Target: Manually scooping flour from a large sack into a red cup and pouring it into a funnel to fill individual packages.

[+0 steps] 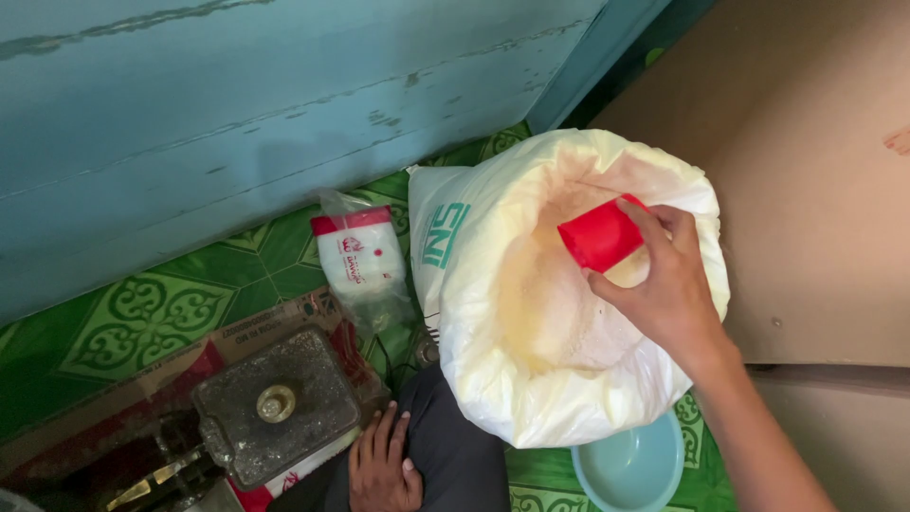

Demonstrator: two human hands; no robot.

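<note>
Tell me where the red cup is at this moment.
In the head view, right of centre: the red cup is gripped by the right hand inside the open white sack.

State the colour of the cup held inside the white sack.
Red: the cup in the right hand shows clearly in the head view.

the cup (599, 234) is bright red, the sack (493, 313) white with teal markings, and the bowl (630, 466) pale blue. the floor (152, 318) has green tiles with lighter green scrollwork, the wall (237, 104) is worn light blue, and the small packet (362, 256) is white with a red band.
</note>
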